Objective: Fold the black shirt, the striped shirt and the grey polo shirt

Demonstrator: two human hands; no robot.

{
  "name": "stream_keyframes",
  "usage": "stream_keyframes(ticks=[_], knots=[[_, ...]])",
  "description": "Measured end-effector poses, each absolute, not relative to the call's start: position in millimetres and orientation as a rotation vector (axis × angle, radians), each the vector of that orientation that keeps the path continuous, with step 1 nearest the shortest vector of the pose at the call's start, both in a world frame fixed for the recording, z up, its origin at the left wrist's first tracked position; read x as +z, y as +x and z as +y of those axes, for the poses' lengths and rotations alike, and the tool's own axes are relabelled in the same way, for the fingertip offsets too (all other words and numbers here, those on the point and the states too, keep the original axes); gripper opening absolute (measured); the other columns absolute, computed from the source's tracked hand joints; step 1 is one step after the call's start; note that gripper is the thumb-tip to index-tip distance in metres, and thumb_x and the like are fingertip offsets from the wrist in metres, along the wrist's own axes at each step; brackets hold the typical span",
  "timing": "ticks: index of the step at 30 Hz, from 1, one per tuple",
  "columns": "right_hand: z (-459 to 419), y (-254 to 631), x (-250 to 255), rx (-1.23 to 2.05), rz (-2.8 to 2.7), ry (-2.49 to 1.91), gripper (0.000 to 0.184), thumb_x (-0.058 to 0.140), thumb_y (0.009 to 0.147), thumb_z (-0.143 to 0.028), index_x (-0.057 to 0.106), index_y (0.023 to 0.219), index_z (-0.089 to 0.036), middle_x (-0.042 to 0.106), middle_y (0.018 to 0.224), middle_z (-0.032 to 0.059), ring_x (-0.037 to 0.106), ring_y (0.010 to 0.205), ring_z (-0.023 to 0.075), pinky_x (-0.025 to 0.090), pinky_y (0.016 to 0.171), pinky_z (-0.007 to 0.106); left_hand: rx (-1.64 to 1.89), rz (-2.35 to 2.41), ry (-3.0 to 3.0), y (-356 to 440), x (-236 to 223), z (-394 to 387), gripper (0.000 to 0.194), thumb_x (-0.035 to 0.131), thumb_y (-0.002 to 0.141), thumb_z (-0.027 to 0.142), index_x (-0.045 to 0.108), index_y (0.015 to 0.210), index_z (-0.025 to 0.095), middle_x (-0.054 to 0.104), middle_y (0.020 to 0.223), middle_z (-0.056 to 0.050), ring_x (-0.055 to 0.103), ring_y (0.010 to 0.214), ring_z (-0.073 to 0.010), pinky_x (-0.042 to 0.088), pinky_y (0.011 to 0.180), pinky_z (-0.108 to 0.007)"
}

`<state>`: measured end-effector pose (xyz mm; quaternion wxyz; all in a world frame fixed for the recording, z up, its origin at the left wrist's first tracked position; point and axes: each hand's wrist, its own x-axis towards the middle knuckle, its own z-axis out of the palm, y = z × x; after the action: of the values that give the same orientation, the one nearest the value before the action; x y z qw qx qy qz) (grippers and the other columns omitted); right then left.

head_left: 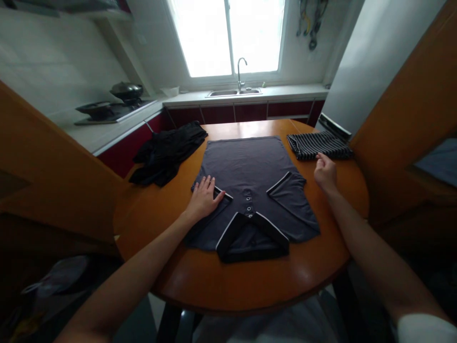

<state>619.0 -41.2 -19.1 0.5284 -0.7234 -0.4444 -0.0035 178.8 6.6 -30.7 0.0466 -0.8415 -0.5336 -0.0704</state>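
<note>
A dark grey polo shirt (246, 162) lies spread on the round wooden table (250, 288), its black collar with white edging towards me. Both short sleeves are folded inward over the body. My left hand (203, 197) rests with fingers spread on the left sleeve, beside its white-trimmed cuff. To the right of the shirt, my right hand (325, 172) is closed with curled fingers, and nothing shows in it. Its knuckles are close to the near edge of a folded black-and-white striped garment (317, 145); whether they touch I cannot tell.
A crumpled black garment (167, 152) lies at the table's back left. Beyond are a sink (233, 93) with a tap (240, 71) and, at left, a stove (117, 112) with a lidded pan (126, 90). Wooden panels flank the table on both sides.
</note>
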Motion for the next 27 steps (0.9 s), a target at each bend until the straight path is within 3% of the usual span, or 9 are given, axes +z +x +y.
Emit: stream_keyframes(ticks=[6, 13, 19, 27], knots=[[-39.5, 599.8, -22.8, 0.032, -1.279, -1.794, 0.059, 0.029, 0.096, -0.035, 0.054, 0.140, -0.005, 0.056, 0.142, 0.0199, 0.051, 0.134, 0.0258, 0.037, 0.114, 0.041, -0.149, -1.644, -2.582, 178.6, -33.7, 9.2, 0.081, 0.025, 0.098, 0.064, 0.036, 0.153, 0.006, 0.030, 0.161, -0.018, 0.021, 0.151, -0.0336, 0.022, 0.121, -0.048], [-46.1, 554.8, -38.8, 0.100, -1.762, -2.084, 0.078, 0.027, 0.100, -0.053, 0.028, 0.153, 0.004, 0.023, 0.161, 0.0260, 0.016, 0.152, 0.0341, 0.014, 0.122, 0.049, -0.131, -1.634, -2.590, 177.5, -34.8, 10.8, 0.081, 0.025, 0.099, 0.063, 0.036, 0.153, 0.004, 0.028, 0.162, -0.019, 0.021, 0.151, -0.0349, 0.024, 0.120, -0.049], [-46.7, 544.6, -48.7, 0.127, -1.863, -2.208, 0.090, 0.023, 0.097, -0.068, 0.026, 0.155, 0.001, 0.013, 0.163, 0.0263, 0.009, 0.152, 0.0354, 0.009, 0.122, 0.049, -0.128, -1.617, -2.577, 177.1, -34.8, 11.9, 0.079, 0.025, 0.099, 0.062, 0.037, 0.153, 0.006, 0.029, 0.161, -0.018, 0.022, 0.151, -0.0341, 0.025, 0.120, -0.048], [-47.3, 544.5, -44.7, 0.134, -1.876, -2.209, 0.091, 0.021, 0.098, -0.068, 0.023, 0.155, 0.003, 0.010, 0.164, 0.0271, 0.006, 0.153, 0.0350, 0.007, 0.122, 0.048, -0.117, -1.602, -2.561, 178.0, -33.2, 11.3, 0.078, 0.026, 0.099, 0.061, 0.039, 0.151, 0.004, 0.031, 0.160, -0.019, 0.023, 0.151, -0.0337, 0.025, 0.120, -0.045]])
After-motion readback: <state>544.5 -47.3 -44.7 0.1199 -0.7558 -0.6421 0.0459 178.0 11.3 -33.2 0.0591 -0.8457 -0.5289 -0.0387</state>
